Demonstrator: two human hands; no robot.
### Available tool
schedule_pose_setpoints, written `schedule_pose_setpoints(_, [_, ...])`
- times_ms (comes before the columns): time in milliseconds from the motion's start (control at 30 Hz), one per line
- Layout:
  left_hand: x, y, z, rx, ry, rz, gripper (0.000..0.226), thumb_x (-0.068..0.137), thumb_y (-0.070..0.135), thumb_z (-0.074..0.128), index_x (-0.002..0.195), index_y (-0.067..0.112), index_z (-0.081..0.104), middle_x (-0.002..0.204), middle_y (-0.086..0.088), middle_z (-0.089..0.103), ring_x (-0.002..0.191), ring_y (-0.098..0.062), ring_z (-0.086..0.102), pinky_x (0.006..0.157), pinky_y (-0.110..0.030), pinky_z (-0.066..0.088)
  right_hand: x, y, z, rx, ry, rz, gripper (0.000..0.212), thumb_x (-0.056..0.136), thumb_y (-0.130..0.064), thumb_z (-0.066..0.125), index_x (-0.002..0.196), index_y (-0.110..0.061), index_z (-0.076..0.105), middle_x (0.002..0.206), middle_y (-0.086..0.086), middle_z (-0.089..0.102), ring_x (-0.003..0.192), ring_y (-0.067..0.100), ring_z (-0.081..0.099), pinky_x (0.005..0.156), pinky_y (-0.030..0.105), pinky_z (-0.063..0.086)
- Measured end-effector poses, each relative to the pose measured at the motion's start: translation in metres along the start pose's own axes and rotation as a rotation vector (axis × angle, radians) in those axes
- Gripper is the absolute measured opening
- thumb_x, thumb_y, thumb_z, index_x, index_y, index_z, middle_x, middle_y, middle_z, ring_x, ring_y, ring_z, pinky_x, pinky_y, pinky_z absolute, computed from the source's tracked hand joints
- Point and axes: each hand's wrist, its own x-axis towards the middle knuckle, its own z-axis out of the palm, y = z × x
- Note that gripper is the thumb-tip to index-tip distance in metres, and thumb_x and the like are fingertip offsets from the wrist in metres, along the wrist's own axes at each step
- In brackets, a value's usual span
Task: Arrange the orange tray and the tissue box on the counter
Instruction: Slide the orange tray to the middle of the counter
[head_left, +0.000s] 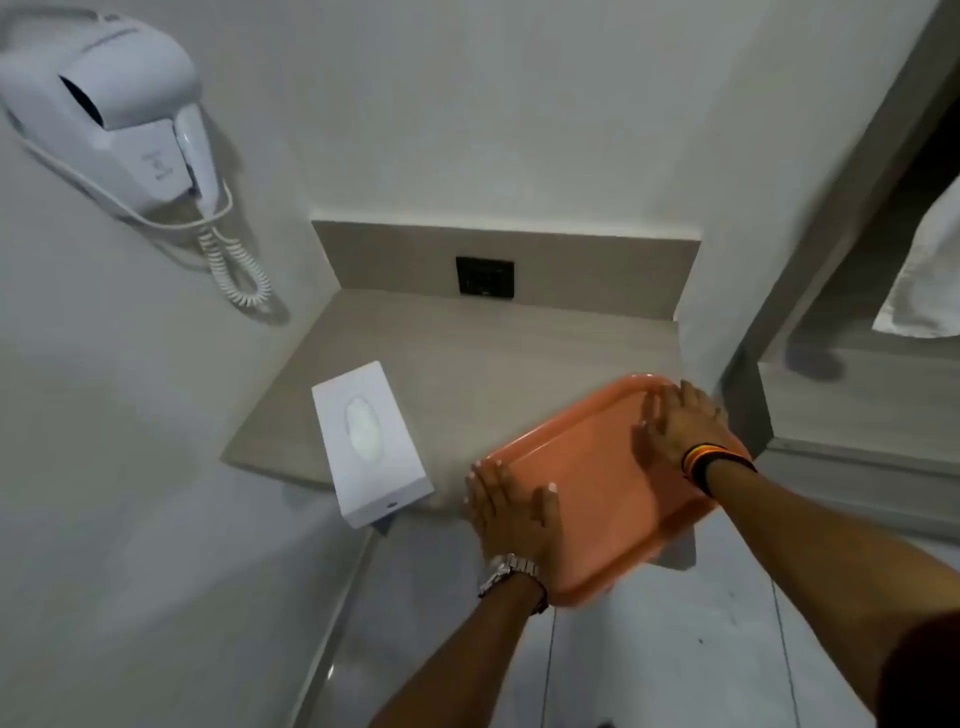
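The orange tray (597, 493) lies askew at the front right of the beige counter (467, 364), with its near end jutting out past the counter's edge. My left hand (511, 506) grips the tray's near left edge, thumb on top. My right hand (680, 426) lies with fingers spread on the tray's far right part. A white tissue box (370, 441) sits at the counter's front left, turned at an angle, its near end over the edge.
A wall-mounted white hair dryer (119, 114) with a coiled cord hangs at the upper left. A dark socket plate (484, 276) sits in the backsplash. Walls close the counter on the left and right. A white towel (930, 275) hangs at the far right.
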Motion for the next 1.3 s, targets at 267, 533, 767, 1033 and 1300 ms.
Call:
schedule_pose_setpoints(267, [-0.009, 0.030, 0.002, -0.279, -0.040, -0.352, 0.097, 0.093, 0.069, 0.032, 0.157, 0.014, -0.016, 0.166, -0.015, -0.021, 0.154, -0.035, -0.015, 0.124, -0.056, 0.003, -0.006, 0.009, 0.007, 0.103, -0.033, 0.059, 0.064, 0.095, -0.043, 0.054, 0.146, -0.010, 0.035, 0.150, 0.018, 0.040, 0.139, 0.039, 0.037, 0.115, 0.058, 0.029])
schedule_pose_setpoints(533, [0.002, 0.036, -0.017, -0.405, -0.034, -0.356, 0.087, 0.096, 0.063, 0.036, 0.159, 0.019, -0.005, 0.168, -0.011, -0.002, 0.153, -0.038, 0.009, 0.116, -0.064, 0.027, 0.002, 0.017, 0.008, 0.261, -0.021, 0.198, 0.059, 0.091, -0.048, 0.057, 0.137, -0.013, 0.045, 0.137, 0.018, 0.051, 0.127, 0.042, 0.048, 0.109, 0.057, 0.034])
schedule_pose_setpoints(767, [0.051, 0.022, -0.046, -0.362, 0.057, -0.222, 0.085, 0.090, 0.070, 0.029, 0.157, 0.020, 0.014, 0.158, -0.013, 0.032, 0.135, -0.040, 0.045, 0.106, -0.056, 0.042, 0.014, 0.010, -0.002, 0.458, 0.067, 0.294, 0.059, 0.092, -0.042, 0.062, 0.139, -0.011, 0.045, 0.133, 0.021, 0.057, 0.121, 0.044, 0.054, 0.102, 0.056, 0.044])
schedule_pose_setpoints(1033, [0.186, 0.016, -0.098, -0.315, 0.001, -0.160, 0.088, 0.091, 0.072, 0.032, 0.160, 0.024, 0.006, 0.165, -0.014, 0.026, 0.145, -0.044, 0.034, 0.116, -0.062, 0.030, 0.044, -0.031, -0.012, 0.759, 0.131, 0.346, 0.064, 0.093, -0.040, 0.063, 0.147, -0.014, 0.038, 0.141, 0.018, 0.056, 0.126, 0.042, 0.055, 0.107, 0.057, 0.045])
schedule_pose_setpoints(1300, [0.296, 0.002, -0.133, -0.299, -0.057, -0.082, 0.081, 0.096, 0.063, 0.034, 0.161, 0.022, 0.007, 0.166, -0.011, 0.023, 0.146, -0.041, 0.033, 0.118, -0.056, 0.029, 0.085, -0.090, 0.008, 0.881, 0.143, 0.443, 0.060, 0.092, -0.039, 0.064, 0.142, -0.014, 0.043, 0.139, 0.018, 0.058, 0.123, 0.042, 0.057, 0.105, 0.053, 0.045])
